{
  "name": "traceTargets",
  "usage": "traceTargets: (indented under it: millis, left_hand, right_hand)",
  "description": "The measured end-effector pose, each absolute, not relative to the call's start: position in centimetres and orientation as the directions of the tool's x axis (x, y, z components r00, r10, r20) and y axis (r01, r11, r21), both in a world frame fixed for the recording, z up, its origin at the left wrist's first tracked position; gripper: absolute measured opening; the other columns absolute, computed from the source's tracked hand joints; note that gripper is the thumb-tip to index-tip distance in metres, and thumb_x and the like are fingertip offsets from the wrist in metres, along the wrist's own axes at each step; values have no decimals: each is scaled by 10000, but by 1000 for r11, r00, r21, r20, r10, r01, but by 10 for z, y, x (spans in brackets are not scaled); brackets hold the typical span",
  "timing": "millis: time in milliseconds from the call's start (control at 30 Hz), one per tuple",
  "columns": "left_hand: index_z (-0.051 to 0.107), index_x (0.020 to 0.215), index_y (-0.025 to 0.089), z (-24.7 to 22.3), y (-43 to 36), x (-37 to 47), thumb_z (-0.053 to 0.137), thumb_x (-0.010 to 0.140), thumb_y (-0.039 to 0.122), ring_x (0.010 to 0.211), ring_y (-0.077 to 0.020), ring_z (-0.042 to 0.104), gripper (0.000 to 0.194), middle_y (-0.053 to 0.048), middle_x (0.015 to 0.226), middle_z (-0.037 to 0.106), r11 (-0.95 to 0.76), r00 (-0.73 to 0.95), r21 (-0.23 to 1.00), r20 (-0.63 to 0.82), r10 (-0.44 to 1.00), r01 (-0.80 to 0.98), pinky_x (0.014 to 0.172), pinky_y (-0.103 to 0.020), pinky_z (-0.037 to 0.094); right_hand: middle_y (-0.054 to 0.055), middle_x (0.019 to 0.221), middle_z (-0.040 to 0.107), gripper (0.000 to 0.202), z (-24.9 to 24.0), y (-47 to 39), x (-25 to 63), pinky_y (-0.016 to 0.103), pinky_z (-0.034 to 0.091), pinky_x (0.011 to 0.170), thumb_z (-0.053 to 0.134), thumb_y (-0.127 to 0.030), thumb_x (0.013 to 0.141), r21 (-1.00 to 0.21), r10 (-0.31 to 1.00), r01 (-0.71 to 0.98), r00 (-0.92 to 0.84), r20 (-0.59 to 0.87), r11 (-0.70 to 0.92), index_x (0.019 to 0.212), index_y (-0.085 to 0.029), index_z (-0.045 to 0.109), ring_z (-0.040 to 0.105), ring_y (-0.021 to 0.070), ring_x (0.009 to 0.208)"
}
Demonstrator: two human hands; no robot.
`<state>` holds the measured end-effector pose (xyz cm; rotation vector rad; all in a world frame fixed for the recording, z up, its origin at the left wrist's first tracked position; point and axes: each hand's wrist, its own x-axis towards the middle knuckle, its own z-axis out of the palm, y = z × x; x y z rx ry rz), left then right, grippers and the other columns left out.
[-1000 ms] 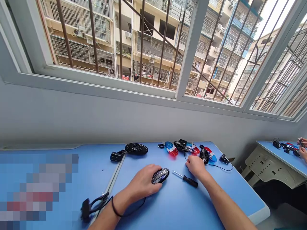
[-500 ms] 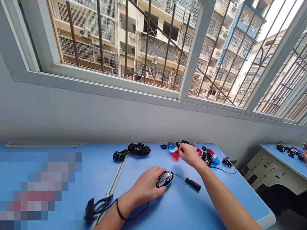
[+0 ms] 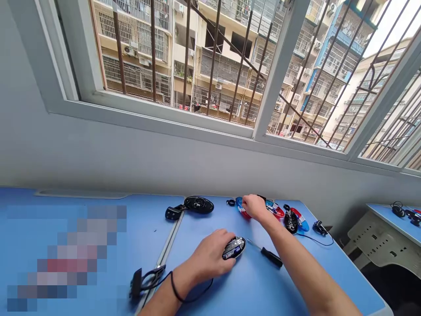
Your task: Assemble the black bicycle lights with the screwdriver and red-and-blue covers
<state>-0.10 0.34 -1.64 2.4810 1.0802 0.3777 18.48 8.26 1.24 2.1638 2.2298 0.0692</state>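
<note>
The left hand (image 3: 215, 254) is wrapped around the near end of a silver-and-black unit (image 3: 234, 248), fingers over the top and thumb along the near side; the unit's far end juts out rightward, low over the table (image 3: 263, 294). A black cord (image 3: 174, 287) crosses that wrist. The right hand (image 3: 255, 206), farther back and to the right, is curled at a blue-and-red shell (image 3: 241, 208); its fingertips are hidden, so I cannot tell whether it grips anything.

From the left, a pixelated patch hides part of the tabletop. A black clamp (image 3: 149, 281) lies near the left forearm, on the seam. Behind the left hand is a black oval device (image 3: 199, 205), then a small black ring (image 3: 230, 202). A screwdriver (image 3: 271, 258) lies between the unit and the right forearm, its tip just beside the unit. Past the right hand are a second shell (image 3: 275, 210), a dark unit (image 3: 291, 220) against a third shell (image 3: 301, 219), and a black clip (image 3: 319, 227) with its cable.

The wall (image 3: 138, 153) bounds the back, close behind the parts. Bare blue surface stretches left of the left hand, between the forearms, and right of the right forearm to the sloping right edge.
</note>
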Motion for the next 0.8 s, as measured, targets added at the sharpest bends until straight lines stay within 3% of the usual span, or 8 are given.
traceTargets:
  millis: [200, 300, 400, 500, 633, 800]
  left_hand:
    - [629, 986, 185, -19, 4, -1, 536, 673, 235, 845, -265, 581, 331, -64, 906, 642, -617, 651, 495, 127, 748, 612, 726, -331, 450]
    - [593, 1117, 201, -26, 8, -1, 578, 662, 237, 966, -289, 589, 456, -79, 1051, 658, -602, 634, 559, 166, 755, 571, 832, -356, 462]
    - [547, 1225, 184, -35, 13, -1, 635, 633, 234, 1074, -311, 566, 601, -101, 1171, 637, -559, 616, 648, 173, 769, 516, 926, -384, 446]
    - [522, 1270, 182, -42, 18, -2, 681, 616, 252, 1054, -296, 579, 677, -92, 1160, 640, -497, 596, 740, 164, 786, 452, 931, -389, 452]
    - [492, 1296, 199, -48, 22, -4, 723, 608, 299, 1006, -257, 604, 733, -56, 1132, 650, -428, 626, 847, 152, 765, 317, 902, -360, 480]
    - [502, 1283, 174, -50, 23, -6, 721, 612, 301, 1051, -255, 599, 716, -68, 1166, 649, -374, 640, 894, 139, 756, 247, 931, -354, 471]
  right_hand:
    - [73, 1169, 604, 268, 22, 71, 185, 401, 527, 842, 567, -326, 930, -14, 999, 1000, -16, 41, 17, 1153, -176, 583, 618, 200, 989]
    - [78, 1074, 651, 191, 27, 55, 189, 372, 492, 840, 533, -282, 937, -91, 994, 995, -36, 102, 45, 1051, -174, 641, 618, 210, 985]
    - [55, 1032, 683, 197, 28, 27, 196, 289, 462, 816, 500, -262, 937, -196, 980, 967, -133, 148, 161, 1026, -208, 667, 618, 181, 974]
    - [-3, 1109, 681, 281, 19, -2, 204, 202, 482, 744, 644, -339, 852, -302, 951, 902, -282, 126, 307, 1122, -260, 637, 639, 128, 927]
    - [50, 1250, 623, 568, -2, -22, 210, 307, 477, 886, 766, -323, 730, -439, 887, 778, -447, 118, 450, 1259, -256, 567, 576, 220, 1115]
    - [37, 1118, 687, 452, -24, -23, 205, 327, 467, 866, 738, -239, 752, -436, 881, 771, -452, 139, 465, 1187, -250, 614, 607, 226, 1015]
